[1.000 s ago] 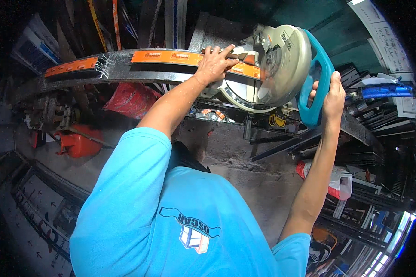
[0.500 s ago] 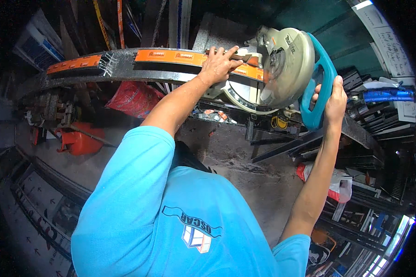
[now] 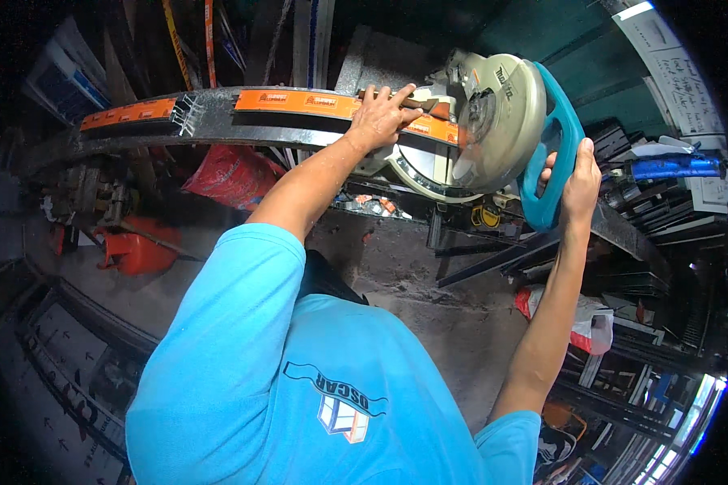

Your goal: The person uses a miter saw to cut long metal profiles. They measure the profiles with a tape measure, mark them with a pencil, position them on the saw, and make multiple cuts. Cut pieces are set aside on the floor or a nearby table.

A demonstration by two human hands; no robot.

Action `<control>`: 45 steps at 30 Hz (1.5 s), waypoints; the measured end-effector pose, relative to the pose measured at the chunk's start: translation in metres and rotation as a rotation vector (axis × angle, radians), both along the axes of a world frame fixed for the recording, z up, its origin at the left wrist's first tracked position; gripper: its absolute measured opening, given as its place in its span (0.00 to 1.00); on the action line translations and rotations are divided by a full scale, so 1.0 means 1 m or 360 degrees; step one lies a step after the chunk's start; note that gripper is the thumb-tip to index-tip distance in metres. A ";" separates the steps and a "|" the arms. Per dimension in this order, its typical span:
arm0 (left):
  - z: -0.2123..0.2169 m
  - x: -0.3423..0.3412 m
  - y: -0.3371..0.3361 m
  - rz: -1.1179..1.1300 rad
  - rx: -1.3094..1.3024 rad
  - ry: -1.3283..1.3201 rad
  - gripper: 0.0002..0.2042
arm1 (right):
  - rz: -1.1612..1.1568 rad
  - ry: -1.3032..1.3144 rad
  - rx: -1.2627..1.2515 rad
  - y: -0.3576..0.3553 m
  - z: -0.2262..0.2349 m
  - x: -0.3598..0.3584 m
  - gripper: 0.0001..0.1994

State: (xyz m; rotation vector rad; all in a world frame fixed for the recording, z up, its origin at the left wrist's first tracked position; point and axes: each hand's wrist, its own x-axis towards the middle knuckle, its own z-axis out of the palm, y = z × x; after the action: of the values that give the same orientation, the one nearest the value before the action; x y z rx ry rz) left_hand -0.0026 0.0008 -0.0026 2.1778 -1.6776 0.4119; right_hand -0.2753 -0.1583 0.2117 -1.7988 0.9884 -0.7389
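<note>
A long profile covered in orange film [image 3: 299,103] lies along the fence of a mitre saw [image 3: 505,121]. My left hand [image 3: 376,123] presses on it just left of the blade guard, fingers spread over the fence's top edge and thumb pointing toward the saw. The profile's right end meets the cream-coloured guard, which hides the blade. At the saw's right side, my right hand [image 3: 582,190] is wrapped round the teal loop handle [image 3: 570,121]. The saw head is lowered toward the profile. Whether the blade touches it, I cannot tell.
Another orange-filmed profile [image 3: 129,113] rests farther left on the dark bench rail [image 3: 210,129]. Below are a red sack [image 3: 233,178] and an orange gas cylinder [image 3: 141,245]. A yellow tape measure [image 3: 485,216] is near the saw base. Stacked dark profiles [image 3: 663,222] crowd the right.
The view has shifted slightly. Both hands keep their places on the profile and the saw handle; no clear movement of the profile shows.
</note>
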 end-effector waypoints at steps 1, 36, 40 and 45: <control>0.000 0.000 0.000 -0.0002 -0.0001 0.0000 0.24 | 0.0001 -0.0007 -0.0010 -0.001 -0.001 -0.001 0.30; -0.011 0.006 0.004 -0.0065 -0.0158 -0.0104 0.32 | 0.0060 0.0017 0.0130 -0.018 0.096 0.056 0.36; -0.003 0.004 0.032 -0.0165 0.0059 -0.0208 0.35 | 0.0204 -0.0091 0.0005 -0.074 0.092 0.074 0.39; 0.013 0.004 0.070 -0.0332 0.0150 -0.0079 0.33 | 0.0177 0.0271 -0.0684 -0.082 0.099 0.083 0.41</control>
State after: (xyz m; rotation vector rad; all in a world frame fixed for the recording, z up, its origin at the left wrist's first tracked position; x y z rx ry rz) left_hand 0.0015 0.0704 0.0108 2.0436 -1.9644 0.3380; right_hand -0.1927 -0.2403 0.3110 -2.3013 0.8741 -0.7805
